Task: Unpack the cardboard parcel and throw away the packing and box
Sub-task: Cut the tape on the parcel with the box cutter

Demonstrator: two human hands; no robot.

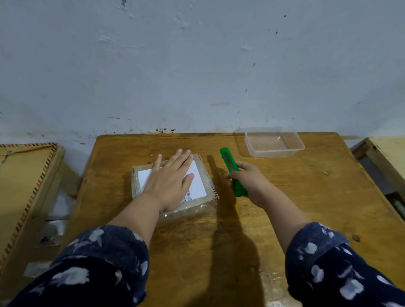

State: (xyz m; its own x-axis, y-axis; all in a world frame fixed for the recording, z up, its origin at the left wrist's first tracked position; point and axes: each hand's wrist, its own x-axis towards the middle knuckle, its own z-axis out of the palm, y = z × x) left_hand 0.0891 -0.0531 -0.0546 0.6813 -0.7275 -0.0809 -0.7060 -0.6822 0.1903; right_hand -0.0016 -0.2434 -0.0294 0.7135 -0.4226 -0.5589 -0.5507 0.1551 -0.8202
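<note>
A small cardboard parcel [208, 178], wrapped in clear tape and bearing a white label, lies flat on the wooden table [314, 198]. My left hand [170, 181] rests flat on top of the parcel, fingers spread, and covers most of the label. Just right of the parcel, my right hand [248, 178] grips a green utility knife [227, 159] above the table. The knife's tip points away from me, toward the wall. Knife and parcel are apart.
A clear plastic container [274, 142] stands at the table's far right, close to the wall. A large open cardboard box [11, 199] sits on the floor to the left. Another piece of wooden furniture [394, 163] stands at the right.
</note>
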